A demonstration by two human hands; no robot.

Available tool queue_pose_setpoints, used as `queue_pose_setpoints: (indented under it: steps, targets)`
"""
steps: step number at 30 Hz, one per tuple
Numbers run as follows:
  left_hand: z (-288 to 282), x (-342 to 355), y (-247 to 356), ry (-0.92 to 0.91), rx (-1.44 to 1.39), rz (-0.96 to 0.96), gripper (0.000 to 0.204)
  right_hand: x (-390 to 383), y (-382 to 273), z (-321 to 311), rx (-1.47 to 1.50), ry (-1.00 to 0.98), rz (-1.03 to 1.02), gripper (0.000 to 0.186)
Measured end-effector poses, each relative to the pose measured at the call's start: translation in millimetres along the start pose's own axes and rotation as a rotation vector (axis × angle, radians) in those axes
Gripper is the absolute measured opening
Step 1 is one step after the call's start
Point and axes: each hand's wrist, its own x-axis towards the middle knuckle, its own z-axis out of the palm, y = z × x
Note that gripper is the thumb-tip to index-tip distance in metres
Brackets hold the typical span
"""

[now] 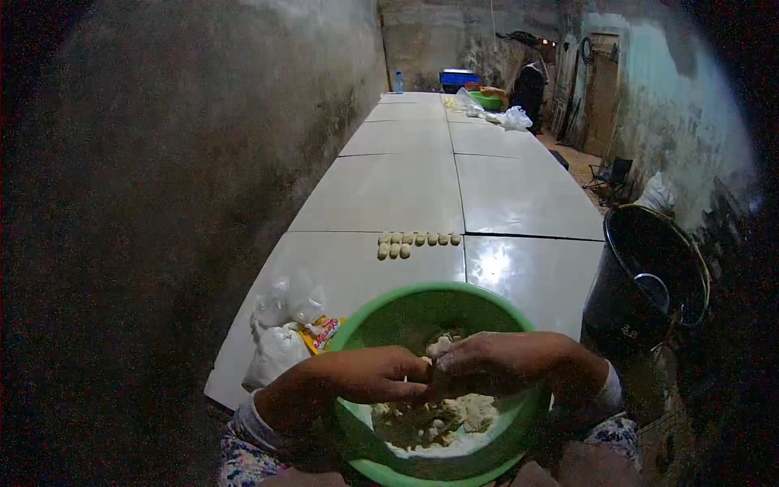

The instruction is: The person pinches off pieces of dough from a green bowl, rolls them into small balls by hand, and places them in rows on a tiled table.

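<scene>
"Where's the dough [479, 412]?"
"In the bowl [388, 318], beneath left hand [385, 373] and right hand [507, 357]; fingertips meet, but whether they're pinching, I can't tell."
"Handling?"
"Soft, crumbly, I'd guess; scoop from below."

The camera is worn on the head and looks from above, downward and also forward, along the white table [381, 191]. The green basin [406, 316] is very near to it, while the back wall [438, 40] is far. On the left side, a grey wall [203, 162] borders the wide view.
</scene>
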Motion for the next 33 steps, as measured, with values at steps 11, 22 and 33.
queue_pose_setpoints:
  steps: [11, 22, 33]
  targets:
    - [1, 9, -4, 0.397, -0.446, -0.096, 0.030, -14, -10, -5, -0.511, 0.113, 0.296, 0.014]
    - [2, 7, -2, 0.528, -0.527, -0.038, 0.025, -14, -5, -5, -0.480, 0.475, 0.357, 0.021]
    - [13, 12, -2, 0.734, -0.045, -0.032, 0.025, 10, 2, 13, -0.200, 0.633, 0.269, 0.021]
